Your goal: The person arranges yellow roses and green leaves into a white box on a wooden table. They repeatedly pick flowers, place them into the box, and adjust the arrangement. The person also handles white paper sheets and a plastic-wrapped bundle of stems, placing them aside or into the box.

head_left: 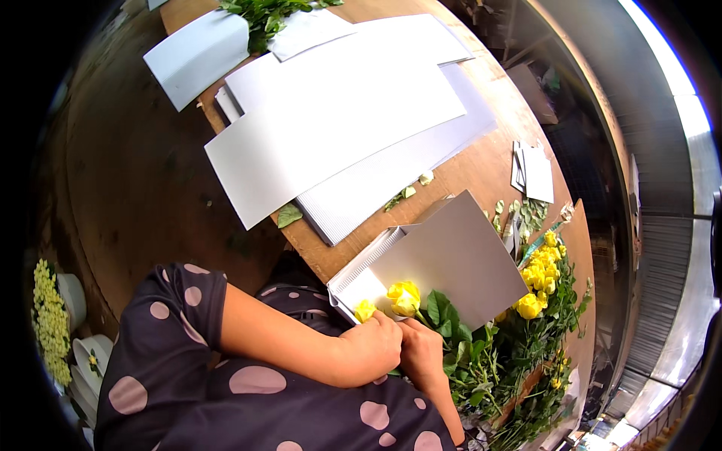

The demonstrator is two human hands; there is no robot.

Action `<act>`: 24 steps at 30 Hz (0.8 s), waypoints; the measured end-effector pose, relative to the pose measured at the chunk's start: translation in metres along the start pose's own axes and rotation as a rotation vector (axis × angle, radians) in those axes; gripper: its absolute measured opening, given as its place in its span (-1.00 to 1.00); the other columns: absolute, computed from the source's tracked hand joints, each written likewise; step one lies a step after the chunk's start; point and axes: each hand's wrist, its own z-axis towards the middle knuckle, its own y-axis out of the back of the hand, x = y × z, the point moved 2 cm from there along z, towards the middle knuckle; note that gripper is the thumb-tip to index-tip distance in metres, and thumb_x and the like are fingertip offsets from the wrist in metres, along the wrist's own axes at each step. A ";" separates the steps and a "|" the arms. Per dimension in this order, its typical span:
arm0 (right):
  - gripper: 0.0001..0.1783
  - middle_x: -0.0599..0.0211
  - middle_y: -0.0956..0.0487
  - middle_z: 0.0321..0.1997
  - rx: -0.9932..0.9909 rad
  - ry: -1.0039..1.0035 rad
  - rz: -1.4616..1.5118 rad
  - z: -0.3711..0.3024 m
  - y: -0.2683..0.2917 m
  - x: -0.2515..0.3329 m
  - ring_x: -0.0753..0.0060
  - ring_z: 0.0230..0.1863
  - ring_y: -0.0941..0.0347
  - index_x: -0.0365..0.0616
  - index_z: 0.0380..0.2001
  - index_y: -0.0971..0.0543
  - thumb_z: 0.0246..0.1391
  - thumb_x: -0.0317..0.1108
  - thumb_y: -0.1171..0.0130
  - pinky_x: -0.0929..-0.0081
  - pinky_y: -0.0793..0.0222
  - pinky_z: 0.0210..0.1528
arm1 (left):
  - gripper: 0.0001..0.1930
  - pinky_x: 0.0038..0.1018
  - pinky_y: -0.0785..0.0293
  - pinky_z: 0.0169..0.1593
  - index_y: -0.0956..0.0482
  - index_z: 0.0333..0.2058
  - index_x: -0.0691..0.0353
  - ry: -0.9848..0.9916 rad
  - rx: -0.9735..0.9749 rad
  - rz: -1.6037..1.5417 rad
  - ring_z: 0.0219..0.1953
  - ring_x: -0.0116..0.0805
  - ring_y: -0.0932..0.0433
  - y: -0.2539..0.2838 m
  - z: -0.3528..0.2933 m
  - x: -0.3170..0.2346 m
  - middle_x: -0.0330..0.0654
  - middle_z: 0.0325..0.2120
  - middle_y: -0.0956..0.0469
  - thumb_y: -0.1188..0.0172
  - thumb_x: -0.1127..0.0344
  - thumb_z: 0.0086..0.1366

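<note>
My left hand (374, 347) is closed, its fingertips against a small yellow rose (365, 310) whose stem they hide. Pressed up beside it, my right hand (423, 353) is closed too, and what lies inside its fingers is hidden. Just beyond both hands a larger yellow rose (404, 298) rests over a folded white cardboard sheet (460, 259), its stem running toward the right hand. Green rose leaves (444, 316) spread beside the right hand. The cardboard has a raised flap and a corrugated inner side.
White cardboard sheets (338, 113) cover the middle of the wooden table (316, 252). Cut yellow roses (543, 274) with leafy stems lie at the right. Small white cards (536, 173) and scattered leaves are near the far right edge. Pale flowers (51, 323) stand at the lower left.
</note>
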 end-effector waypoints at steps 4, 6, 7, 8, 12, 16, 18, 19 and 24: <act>-0.89 0.33 -0.45 -0.58 0.068 -0.022 0.057 -0.003 -0.002 -0.009 0.23 -0.54 -0.42 -0.09 -0.54 -0.52 -0.28 -0.47 -0.10 0.40 -0.35 -0.50 | -0.64 -0.42 -0.35 -0.29 -0.54 -0.54 0.44 -0.064 0.178 -0.064 -0.43 -0.19 -0.34 0.014 0.007 -0.004 0.02 -0.52 -0.41 -0.07 0.16 -0.12; -0.86 0.31 -0.46 -0.56 0.089 -0.026 0.082 -0.001 0.004 -0.005 0.23 -0.54 -0.42 -0.10 -0.51 -0.53 -0.28 -0.48 -0.09 0.40 -0.35 -0.50 | -0.64 -0.47 -0.34 -0.38 -0.55 -0.56 0.43 -0.022 0.141 -0.046 -0.44 -0.18 -0.34 0.010 0.008 -0.007 0.04 -0.53 -0.41 -0.09 0.15 -0.14; -0.84 0.31 -0.47 -0.54 0.125 0.013 0.039 -0.002 0.007 -0.006 0.24 -0.55 -0.42 -0.10 -0.46 -0.52 -0.26 -0.46 -0.13 0.40 -0.35 -0.51 | -0.64 -0.47 -0.35 -0.40 -0.55 -0.56 0.43 0.004 0.132 -0.036 -0.44 -0.18 -0.34 0.008 0.008 -0.008 0.04 -0.53 -0.41 -0.09 0.15 -0.14; -0.84 0.32 -0.47 -0.53 -0.014 -0.034 0.039 -0.002 0.012 -0.006 0.25 -0.55 -0.42 -0.10 -0.46 -0.52 -0.25 -0.45 -0.14 0.40 -0.35 -0.50 | -0.63 -0.47 -0.35 -0.42 -0.55 -0.55 0.43 0.024 0.122 -0.022 -0.44 -0.18 -0.34 0.007 0.009 -0.009 0.04 -0.53 -0.41 -0.10 0.15 -0.15; -0.83 0.37 -0.49 -0.51 -0.277 -0.235 0.005 0.002 0.025 -0.003 0.33 -0.55 -0.42 -0.07 -0.45 -0.50 -0.23 -0.38 -0.22 0.45 -0.33 -0.51 | -0.62 -0.46 -0.36 -0.44 -0.54 -0.54 0.45 0.040 0.114 -0.025 -0.44 -0.16 -0.36 0.006 0.011 -0.010 0.05 -0.53 -0.41 -0.12 0.15 -0.17; -0.87 0.40 -0.49 -0.57 -0.304 0.001 -0.115 0.006 0.009 -0.010 0.37 -0.56 -0.43 -0.05 -0.51 -0.52 -0.25 -0.38 -0.22 0.50 -0.32 -0.53 | -0.61 -0.45 -0.38 -0.42 -0.53 -0.52 0.47 0.051 0.118 -0.054 -0.42 -0.14 -0.38 0.007 0.011 -0.011 0.05 -0.49 -0.40 -0.13 0.15 -0.16; -0.88 0.41 -0.49 -0.59 -0.315 0.044 -0.084 0.006 0.004 -0.008 0.37 -0.55 -0.43 -0.04 -0.53 -0.53 -0.25 -0.37 -0.23 0.49 -0.33 -0.52 | -0.61 -0.46 -0.40 -0.42 -0.52 -0.48 0.49 0.055 0.110 -0.072 -0.42 -0.16 -0.39 0.005 0.008 -0.011 0.06 -0.43 -0.39 -0.13 0.17 -0.14; -0.87 0.42 -0.49 -0.61 -0.284 0.043 -0.096 0.006 0.000 -0.008 0.37 -0.53 -0.44 -0.04 -0.53 -0.54 -0.28 -0.38 -0.22 0.49 -0.34 -0.51 | -0.62 -0.47 -0.41 -0.43 -0.51 -0.46 0.50 0.060 0.097 -0.075 -0.42 -0.19 -0.39 0.004 0.007 -0.010 0.06 -0.38 -0.38 -0.12 0.19 -0.12; -0.92 0.41 -0.44 -0.63 -0.229 0.035 -0.020 0.006 0.004 -0.017 0.33 -0.57 -0.41 -0.05 -0.60 -0.48 -0.31 -0.46 -0.10 0.42 -0.33 -0.55 | -0.69 -0.52 -0.51 -0.42 -0.45 -0.36 0.56 0.185 0.127 -0.205 -0.43 -0.34 -0.45 0.002 0.021 0.007 0.06 -0.23 -0.31 -0.04 0.41 -0.07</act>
